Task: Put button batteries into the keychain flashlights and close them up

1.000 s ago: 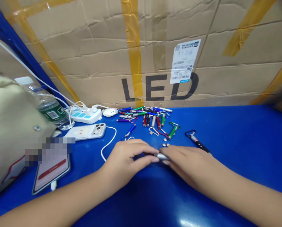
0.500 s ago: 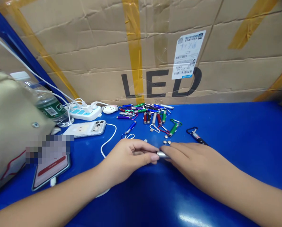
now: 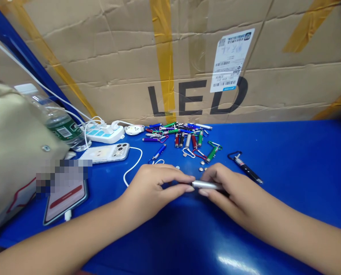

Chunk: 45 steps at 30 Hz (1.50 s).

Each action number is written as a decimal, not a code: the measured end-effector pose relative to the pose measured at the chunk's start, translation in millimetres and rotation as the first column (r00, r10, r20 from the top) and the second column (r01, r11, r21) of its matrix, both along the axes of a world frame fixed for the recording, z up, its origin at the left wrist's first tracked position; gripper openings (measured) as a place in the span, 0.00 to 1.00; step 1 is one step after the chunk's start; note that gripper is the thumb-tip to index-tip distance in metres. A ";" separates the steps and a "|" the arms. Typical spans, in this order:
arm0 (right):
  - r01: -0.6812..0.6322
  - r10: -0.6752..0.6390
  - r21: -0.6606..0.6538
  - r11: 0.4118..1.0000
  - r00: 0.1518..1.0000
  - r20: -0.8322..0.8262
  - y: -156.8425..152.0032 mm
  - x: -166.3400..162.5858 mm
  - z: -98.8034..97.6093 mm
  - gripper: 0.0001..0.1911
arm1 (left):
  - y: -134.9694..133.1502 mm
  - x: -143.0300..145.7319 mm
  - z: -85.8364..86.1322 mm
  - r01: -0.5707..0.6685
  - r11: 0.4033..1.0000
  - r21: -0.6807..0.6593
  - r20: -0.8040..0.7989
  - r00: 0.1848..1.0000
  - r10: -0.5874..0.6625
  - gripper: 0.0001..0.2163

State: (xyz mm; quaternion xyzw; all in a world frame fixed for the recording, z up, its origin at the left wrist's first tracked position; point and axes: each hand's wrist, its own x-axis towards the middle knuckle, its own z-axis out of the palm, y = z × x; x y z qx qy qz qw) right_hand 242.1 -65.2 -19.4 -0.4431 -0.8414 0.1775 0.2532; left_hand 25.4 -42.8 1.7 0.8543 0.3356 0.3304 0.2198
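My right hand (image 3: 230, 191) grips a small silver keychain flashlight (image 3: 206, 185) that lies level just above the blue tabletop (image 3: 296, 160). My left hand (image 3: 155, 189) pinches thumb and fingertips together at the flashlight's left end; what they hold there is too small to make out. Both hands rest low over the table. A few small button cells (image 3: 202, 165) lie just behind the hands. A black flashlight with a clip (image 3: 246, 168) lies to the right of my right hand.
A pile of coloured keychain flashlights (image 3: 182, 135) lies at the back by a cardboard box marked LED (image 3: 187, 68). On the left are a power strip (image 3: 104, 133), a white phone (image 3: 106, 152) with cable, another phone (image 3: 66, 200), a water bottle (image 3: 60, 126) and a beige bag (image 3: 13, 152).
My right hand has drawn back to the right, so more of the silver flashlight shows between the hands. The camera view has tilted slightly.
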 end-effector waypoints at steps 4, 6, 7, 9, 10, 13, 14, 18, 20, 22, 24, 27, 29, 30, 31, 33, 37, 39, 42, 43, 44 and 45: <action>-0.001 0.004 -0.044 0.999 0.997 0.082 1.6 2.5 1.7 0.08 | -0.6 0.1 -3.1 -0.002 0.999 0.034 -0.004 1.000 0.002 0.05; -0.006 0.012 -0.065 0.998 0.995 0.102 1.4 2.2 4.1 0.10 | -0.8 0.5 -4.9 0.020 0.998 0.055 0.000 1.000 -0.020 0.05; -0.010 0.017 -0.073 0.997 0.995 0.097 1.2 1.6 5.5 0.10 | -0.9 0.9 -5.2 0.035 0.998 0.060 0.005 0.999 -0.035 0.05; -0.017 0.023 -0.087 0.996 0.997 0.068 0.4 0.2 7.8 0.12 | -1.0 2.1 -4.7 0.050 0.998 0.046 0.012 0.999 -0.051 0.05; -0.018 0.022 -0.094 0.995 0.999 0.045 -0.1 -0.5 8.3 0.13 | -1.1 2.7 -3.8 0.041 0.999 0.023 0.014 0.999 -0.041 0.05; -0.007 0.003 -0.100 0.995 0.999 -0.033 -1.5 -1.4 6.5 0.08 | -0.8 4.0 -0.3 -0.041 0.996 -0.085 0.018 0.999 0.042 0.05; 0.005 -0.010 -0.092 0.996 0.998 -0.054 -1.7 -1.3 5.2 0.06 | -0.5 4.1 0.6 -0.068 0.990 -0.123 0.019 0.997 0.071 0.05; 0.043 -0.046 -0.054 0.998 0.996 -0.073 -0.3 -0.2 2.8 0.05 | 1.3 4.2 1.2 -0.124 0.961 -0.247 0.014 0.991 0.132 0.06; 0.040 -0.043 -0.047 0.998 0.997 -0.065 1.0 0.1 4.1 0.05 | 2.2 4.4 0.2 -0.127 0.949 -0.289 0.016 0.990 0.138 0.07; 0.039 -0.041 -0.032 0.999 0.997 -0.067 1.8 0.2 5.8 0.06 | 2.7 4.5 -0.6 -0.121 0.947 -0.298 0.023 0.991 0.134 0.08; 0.042 -0.042 -0.014 0.999 0.997 -0.072 1.9 0.2 7.1 0.06 | 3.2 4.0 -0.6 -0.110 0.962 -0.252 0.024 0.992 0.120 0.08; 0.043 -0.042 0.010 0.999 0.996 -0.074 1.9 0.2 7.5 0.07 | 3.7 2.2 0.4 -0.075 0.992 -0.104 0.023 0.997 0.078 0.07; 0.039 -0.037 0.022 0.999 0.996 -0.077 2.1 0.3 7.6 0.07 | 3.8 0.5 1.3 -0.048 0.999 -0.006 0.031 0.998 0.048 0.04; 0.034 -0.032 0.025 0.999 0.996 -0.078 2.2 0.4 7.7 0.07 | 3.7 -0.2 1.6 -0.037 0.999 0.033 0.034 0.999 0.036 0.03; 0.028 -0.026 0.027 0.999 0.997 -0.079 2.3 0.5 8.0 0.07 | 3.6 -0.9 2.0 -0.028 0.998 0.063 0.034 0.999 0.026 0.03; 0.022 -0.019 0.031 0.999 0.997 -0.081 2.1 0.6 8.6 0.07 | 3.3 -1.5 2.7 -0.018 0.995 0.095 0.021 1.000 0.017 0.03; 0.040 -0.035 0.060 0.997 0.996 -0.083 1.1 0.5 9.7 0.07 | 2.2 -0.4 4.7 -0.039 0.998 0.059 -0.009 0.999 0.039 0.04; 0.050 -0.044 0.072 0.996 0.996 -0.077 0.7 0.2 10.0 0.06 | 1.2 1.0 6.1 -0.059 0.998 0.017 -0.020 0.998 0.059 0.04; 0.058 -0.053 0.085 0.995 0.997 -0.062 0.7 -0.2 10.2 0.06 | -0.2 3.0 7.7 -0.102 0.993 -0.053 -0.036 0.994 0.100 0.04; 0.061 -0.056 0.091 0.994 0.997 -0.060 0.8 -0.3 10.2 0.06 | -0.5 3.4 7.9 -0.121 0.989 -0.079 -0.040 0.992 0.118 0.04; 0.065 -0.060 0.095 0.993 0.996 -0.060 0.9 -0.2 10.1 0.06 | -0.7 3.7 7.7 -0.142 0.984 -0.106 -0.044 0.989 0.138 0.04; 0.070 -0.064 0.099 0.993 0.996 -0.063 1.0 -0.2 9.9 0.06 | -0.7 3.9 7.3 -0.163 0.977 -0.135 -0.045 0.986 0.158 0.05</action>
